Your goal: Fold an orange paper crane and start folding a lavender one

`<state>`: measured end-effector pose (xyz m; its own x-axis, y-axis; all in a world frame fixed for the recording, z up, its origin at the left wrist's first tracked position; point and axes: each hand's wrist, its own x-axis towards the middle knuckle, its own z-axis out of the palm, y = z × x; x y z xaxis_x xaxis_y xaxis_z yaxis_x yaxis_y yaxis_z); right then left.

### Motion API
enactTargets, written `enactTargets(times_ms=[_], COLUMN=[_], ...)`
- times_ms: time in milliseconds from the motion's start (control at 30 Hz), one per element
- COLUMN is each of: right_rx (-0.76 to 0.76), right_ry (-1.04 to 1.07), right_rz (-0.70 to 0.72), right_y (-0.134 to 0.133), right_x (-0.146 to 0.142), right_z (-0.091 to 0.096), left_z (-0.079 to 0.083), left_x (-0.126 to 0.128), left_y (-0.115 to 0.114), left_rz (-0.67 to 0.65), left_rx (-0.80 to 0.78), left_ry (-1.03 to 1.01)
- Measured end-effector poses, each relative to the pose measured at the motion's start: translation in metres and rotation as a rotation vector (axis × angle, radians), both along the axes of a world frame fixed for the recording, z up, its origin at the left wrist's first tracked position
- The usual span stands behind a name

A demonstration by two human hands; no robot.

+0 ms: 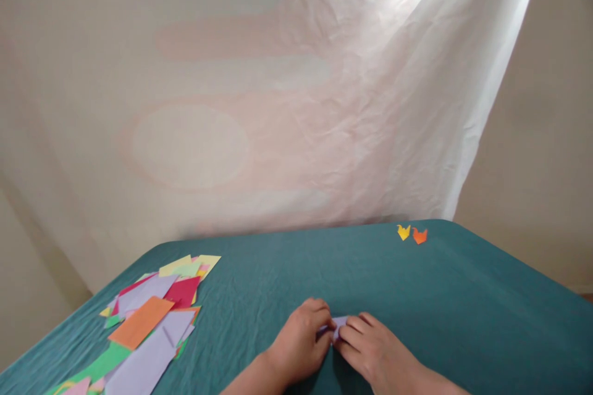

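Hands: two, low in the view, the left hand (301, 342) and the right hand (373, 349) facing each other with only a narrow gap between.
Fingers: drawn in close on both sides, each set pinching the same small lilac paper (340, 322).
Lilac paper: one piece, between the left and right fingers, just above the bench (282, 278) or on it — I cannot tell which; its outline is mostly covered.
Good handling: a light, even pinch from both sides should suit so small a piece; I would line up the edges first, then press from the middle outward — hard pressure too soon could set a crooked crease.
Folded pieces: two, well beyond the fingers and to their right — one yellow folded piece (404, 232), one orange folded piece (420, 236) just beside it.
Paper heap (99, 363): one, well left of the fingers; the sheets overlap too much for a full count. On top I count one orange sheet (141, 323) and at least two broad lilac sheets (143, 363).
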<state>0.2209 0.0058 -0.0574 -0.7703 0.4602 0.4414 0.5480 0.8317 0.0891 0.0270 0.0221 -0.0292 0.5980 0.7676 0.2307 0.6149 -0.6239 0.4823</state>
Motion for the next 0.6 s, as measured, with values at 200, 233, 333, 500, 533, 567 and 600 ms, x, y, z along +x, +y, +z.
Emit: enactTargets(times_ms=[200,233,333,500,533,567,600], right_rx=[-0.040,-0.044,-0.061,-0.117,-0.135,-0.154,-0.173], right_ry=[0.045,0.056,0.080,0.133,0.142,0.150,0.157], right_rz=[-0.046,-0.050,-0.067,-0.096,-0.100,-0.103,-0.105], right_y=[-0.003,-0.004,-0.004,-0.003,-0.003,-0.003,-0.003], right_x=[0.019,0.021,0.027,0.035,0.036,0.036,0.037], right_z=[-0.004,-0.004,-0.003,-0.006,-0.006,-0.005,-0.004], left_z=[-0.001,0.000,0.004,0.007,0.008,0.008,0.008], left_x=[0.004,0.003,-0.001,-0.010,-0.012,-0.014,-0.016], left_y=[0.002,0.002,0.001,-0.002,-0.002,-0.002,-0.002], left_rz=[0.093,0.095,0.113,0.124,0.124,0.123,0.122], left_rx=[-0.097,-0.105,-0.109,-0.123,-0.127,-0.130,-0.134], left_ry=[-0.028,-0.011,0.056,0.106,0.105,0.100,0.093])
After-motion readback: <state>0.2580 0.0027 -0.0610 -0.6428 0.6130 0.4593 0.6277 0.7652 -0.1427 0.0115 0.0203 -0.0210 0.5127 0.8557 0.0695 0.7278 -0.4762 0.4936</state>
